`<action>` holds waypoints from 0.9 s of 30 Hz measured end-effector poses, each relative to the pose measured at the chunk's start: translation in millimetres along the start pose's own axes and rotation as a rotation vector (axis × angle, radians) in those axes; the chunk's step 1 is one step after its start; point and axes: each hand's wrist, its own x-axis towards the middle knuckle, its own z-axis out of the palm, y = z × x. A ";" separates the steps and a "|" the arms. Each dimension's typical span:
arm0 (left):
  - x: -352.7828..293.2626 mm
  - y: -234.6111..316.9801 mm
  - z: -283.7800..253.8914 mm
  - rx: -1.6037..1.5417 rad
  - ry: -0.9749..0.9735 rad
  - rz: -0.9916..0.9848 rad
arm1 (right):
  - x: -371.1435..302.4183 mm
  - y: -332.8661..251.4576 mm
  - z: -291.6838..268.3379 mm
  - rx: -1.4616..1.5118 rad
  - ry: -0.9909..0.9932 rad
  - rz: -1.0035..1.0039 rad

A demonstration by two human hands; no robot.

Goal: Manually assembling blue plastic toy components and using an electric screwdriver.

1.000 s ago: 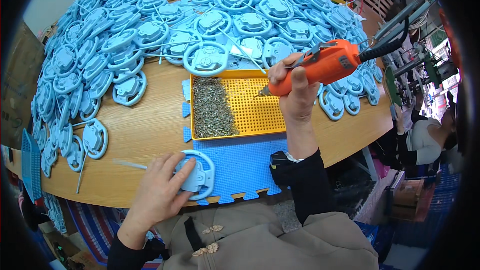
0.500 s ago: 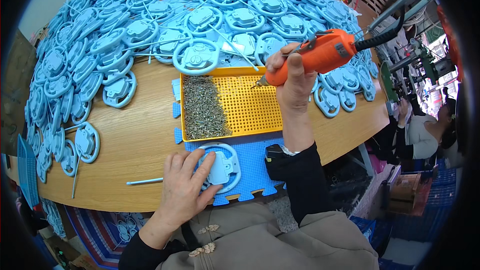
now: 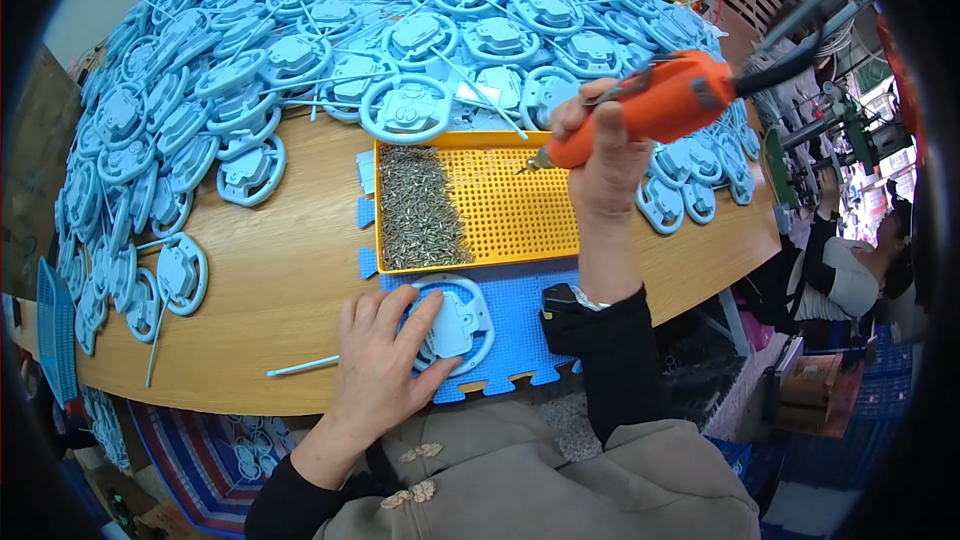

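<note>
My left hand (image 3: 385,360) rests on a light blue ring-shaped plastic part (image 3: 462,325), its thumb and fingers gripping the ring's left side. The part has a raised block at its centre and lies on a blue foam mat (image 3: 520,315). A light blue stick (image 3: 303,367) juts out from beneath the hand to the left; the hand hides where it ends. An orange electric screwdriver (image 3: 655,110) is held in my right hand (image 3: 608,165), tilted with its bit downward and left. The bit is over a yellow perforated tray (image 3: 520,262), whose left part holds a heap of small screws (image 3: 420,205).
A large pile of similar light blue parts (image 3: 415,35) covers the back and left of the wooden table (image 3: 290,270). The screwdriver's dark cable (image 3: 780,70) runs up to the right. At the far right, another person (image 3: 840,275) sits near green machinery.
The whole view has shifted slightly to the right across the picture. Both hands, the screwdriver and the ring part keep nearly the same places relative to the tray.
</note>
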 end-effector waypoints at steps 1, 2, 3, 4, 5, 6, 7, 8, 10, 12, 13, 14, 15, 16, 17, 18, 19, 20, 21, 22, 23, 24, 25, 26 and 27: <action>-1.3 -0.8 1.8 0.002 0.011 -0.024 | -1.7 -5.1 3.9 -0.013 0.002 -0.014; -0.4 -2.2 3.5 0.008 0.011 -0.040 | -3.0 -13.0 8.7 -0.001 -0.003 -0.001; 2.3 -0.3 3.5 0.012 0.025 -0.036 | -5.1 -30.5 13.0 0.051 -0.032 0.026; 3.2 1.0 3.3 0.018 0.035 -0.034 | -11.6 -44.7 17.9 0.106 -0.056 0.055; 5.0 2.4 4.5 0.004 0.047 -0.035 | -20.4 -55.7 22.0 0.178 -0.120 0.065; 3.3 2.7 2.6 0.013 0.042 -0.052 | -30.3 -61.1 28.4 0.261 -0.191 0.074; 4.7 2.9 3.3 0.021 0.043 -0.059 | -42.8 -64.9 35.0 0.273 -0.223 0.125; 4.5 2.6 3.1 0.029 0.045 -0.066 | -55.9 -65.0 39.5 0.280 -0.225 0.131; 5.4 3.6 4.6 0.019 0.046 -0.069 | -76.0 -65.8 41.0 0.191 -0.305 0.272; 4.9 4.5 5.0 0.032 0.042 -0.076 | -85.2 -67.9 42.5 0.155 -0.316 0.306; 4.3 4.9 4.8 0.030 0.041 -0.075 | -88.8 -69.0 43.4 0.120 -0.327 0.339; 3.8 5.1 4.9 0.030 0.042 -0.070 | -92.1 -69.3 44.2 0.119 -0.325 0.340; 3.7 5.1 5.0 0.030 0.046 -0.065 | -94.1 -69.0 45.0 0.098 -0.320 0.336; 3.2 5.0 5.4 0.029 0.047 -0.064 | -95.8 -69.0 46.1 0.078 -0.315 0.333; 2.7 4.7 6.0 0.033 0.045 -0.062 | -97.0 -69.2 47.5 0.076 -0.315 0.333; 2.0 4.6 6.5 0.038 0.045 -0.063 | -98.1 -69.1 49.1 0.081 -0.299 0.322; 1.3 4.5 7.0 0.037 0.045 -0.065 | -99.5 -68.6 50.6 0.085 -0.283 0.312; 0.5 4.3 7.6 0.045 0.046 -0.069 | -101.6 -67.7 52.2 0.085 -0.284 0.314; 0.8 4.6 7.5 0.051 0.047 -0.070 | -103.1 -67.8 54.2 0.079 -0.272 0.305; 1.3 5.2 7.0 0.048 0.047 -0.070 | -104.1 -67.4 55.9 0.073 -0.261 0.296; 2.0 6.0 5.9 0.033 0.050 -0.073 | -104.4 -66.5 57.3 0.071 -0.262 0.297; 2.5 6.6 5.6 0.018 0.052 -0.075 | -104.9 -65.2 58.0 0.087 -0.268 0.304; 2.9 6.1 6.0 0.016 0.052 -0.074 | -105.6 -63.8 58.3 0.103 -0.275 0.311; 3.3 4.9 6.7 0.031 0.044 -0.071 | -107.5 -60.8 57.4 0.102 -0.275 0.310; 3.2 4.6 6.6 0.047 0.039 -0.070 | -109.5 -57.3 56.2 0.104 -0.268 0.313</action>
